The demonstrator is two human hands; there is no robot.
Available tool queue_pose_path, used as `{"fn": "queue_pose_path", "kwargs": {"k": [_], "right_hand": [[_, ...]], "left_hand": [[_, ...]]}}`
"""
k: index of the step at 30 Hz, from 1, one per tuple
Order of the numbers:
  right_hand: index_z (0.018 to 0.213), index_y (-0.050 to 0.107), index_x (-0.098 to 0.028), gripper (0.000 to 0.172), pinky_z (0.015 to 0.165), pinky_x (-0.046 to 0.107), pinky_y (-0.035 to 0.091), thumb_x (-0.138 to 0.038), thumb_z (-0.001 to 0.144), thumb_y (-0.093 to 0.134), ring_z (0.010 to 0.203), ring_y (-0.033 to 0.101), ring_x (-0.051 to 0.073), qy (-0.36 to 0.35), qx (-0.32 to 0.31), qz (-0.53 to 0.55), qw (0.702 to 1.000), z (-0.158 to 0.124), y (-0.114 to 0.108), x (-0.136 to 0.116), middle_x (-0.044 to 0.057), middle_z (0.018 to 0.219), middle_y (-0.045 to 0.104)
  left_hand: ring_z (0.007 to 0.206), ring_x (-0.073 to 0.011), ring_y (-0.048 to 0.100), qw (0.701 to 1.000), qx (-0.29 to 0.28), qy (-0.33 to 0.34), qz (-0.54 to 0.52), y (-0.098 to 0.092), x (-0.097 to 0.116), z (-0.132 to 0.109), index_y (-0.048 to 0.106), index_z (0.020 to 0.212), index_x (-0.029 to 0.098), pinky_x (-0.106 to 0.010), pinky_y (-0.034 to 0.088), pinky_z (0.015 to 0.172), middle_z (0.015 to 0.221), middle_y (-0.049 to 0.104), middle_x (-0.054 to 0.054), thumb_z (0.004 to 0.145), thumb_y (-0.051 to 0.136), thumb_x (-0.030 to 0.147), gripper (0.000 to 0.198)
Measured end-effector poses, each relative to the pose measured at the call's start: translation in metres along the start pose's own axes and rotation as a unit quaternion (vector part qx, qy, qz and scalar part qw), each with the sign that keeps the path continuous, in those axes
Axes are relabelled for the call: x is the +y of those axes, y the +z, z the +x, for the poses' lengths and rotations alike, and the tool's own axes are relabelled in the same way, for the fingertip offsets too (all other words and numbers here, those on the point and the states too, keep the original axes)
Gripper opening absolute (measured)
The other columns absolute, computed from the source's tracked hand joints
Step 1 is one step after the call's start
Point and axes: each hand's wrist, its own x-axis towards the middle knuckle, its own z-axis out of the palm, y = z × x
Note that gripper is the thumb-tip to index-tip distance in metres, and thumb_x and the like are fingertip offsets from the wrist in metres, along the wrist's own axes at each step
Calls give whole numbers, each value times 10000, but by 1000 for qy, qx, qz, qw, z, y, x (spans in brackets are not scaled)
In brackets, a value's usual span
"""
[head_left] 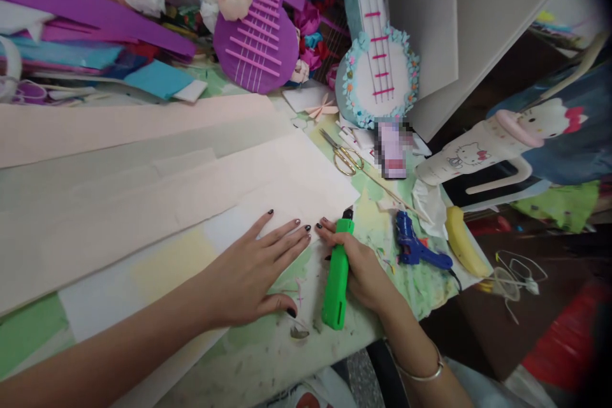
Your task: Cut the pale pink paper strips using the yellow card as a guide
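My left hand (255, 268) lies flat with fingers spread on a stack of pale pink and cream foam sheets (143, 185), pressing down near their front corner. My right hand (361, 268) is wrapped around a bright green utility knife (337, 274). The knife's black tip touches the edge of the top sheet, just right of my left fingertips. A thin bracelet shows on my right wrist.
A blue glue gun (415, 245), a banana (461, 242) and gold-handled scissors (342, 153) lie to the right on the stained table (268, 350). Purple (261, 38) and teal (377, 70) foam instrument models stand behind. A white Hello Kitty bottle (478, 153) lies past the table's right edge.
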Motion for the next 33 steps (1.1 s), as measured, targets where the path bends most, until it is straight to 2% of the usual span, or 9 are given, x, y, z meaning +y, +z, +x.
{"fn": "queue_pose_path", "kwargs": {"k": [5, 8, 13, 17, 19, 23, 26, 29, 33], "right_hand": [[1101, 453, -265, 353, 1104, 443, 404, -10, 857, 438, 1393, 383, 163, 0, 5, 3, 1000, 1, 1, 1, 71, 1403, 546], [1083, 457, -258, 342, 1107, 440, 398, -1, 860, 420, 1387, 392, 162, -4, 12, -3, 1000, 1, 1, 2, 74, 1404, 545], [1051, 461, -255, 287, 1112, 443, 390, -28, 878, 428, 1377, 409, 161, -4, 10, 6, 1000, 1, 1, 2, 81, 1395, 552], [1035, 450, -260, 308, 1122, 454, 372, -8, 860, 427, 1374, 412, 160, 6, 17, 42, 999, 2, 0, 1, 75, 1389, 559], [1046, 442, -266, 337, 1103, 448, 396, 5, 848, 430, 1366, 425, 162, 8, 22, 69, 997, 2, -1, 2, 67, 1379, 570], [1070, 443, -279, 397, 1037, 403, 460, 22, 812, 448, 1337, 466, 172, 8, 52, 112, 992, 2, -1, 3, 49, 1354, 594], [1093, 450, -290, 412, 963, 363, 512, 0, 802, 480, 1306, 504, 186, 20, 81, 141, 987, 0, 0, 2, 40, 1349, 596], [1052, 455, -283, 329, 946, 356, 525, -53, 824, 510, 1269, 543, 197, 35, 133, 170, 976, -2, 4, 2, 43, 1307, 625], [1012, 439, -275, 218, 947, 378, 534, -136, 864, 520, 1231, 577, 219, 56, 221, 203, 952, -4, 11, 4, 62, 1246, 652]], "left_hand": [[1391, -231, 350, 999, 17, -34, 6, 3, 2, 5, 430, 1419, 185, -482, -84, 1160, 1460, 456, -77, 988, 246, 593, 621], [1372, -204, 388, 998, 38, -41, 9, 8, 1, 7, 457, 1399, 207, -480, -56, 1171, 1432, 494, -68, 1013, 280, 515, 524], [1384, -207, 373, 999, 36, -18, 5, 11, -5, 5, 406, 1432, 200, -493, -42, 1173, 1438, 483, -85, 1027, 271, 467, 504], [1370, -226, 391, 999, 39, -14, 0, 10, -4, 7, 439, 1405, 187, -500, -48, 1161, 1427, 495, -93, 1034, 240, 454, 498], [1331, -241, 439, 999, 49, -18, 6, 9, -3, 11, 491, 1354, 176, -519, 1, 1151, 1388, 538, -99, 1039, 270, 409, 450], [1203, -250, 542, 996, 86, -16, 25, 8, -3, 20, 564, 1250, 165, -491, 212, 1074, 1242, 647, -103, 1019, 386, 242, 301], [1124, -246, 578, 992, 127, 10, 26, 7, -8, 23, 585, 1200, 150, -450, 319, 977, 1176, 678, -104, 1007, 425, 229, 263], [1080, -238, 591, 987, 150, 49, 37, 5, -12, 24, 615, 1105, 116, -433, 364, 929, 1128, 693, -111, 1004, 383, 145, 255], [986, -236, 612, 980, 184, 51, 63, 4, -16, 27, 631, 1013, 100, -416, 418, 862, 1044, 707, -127, 993, 354, 97, 277]]}}
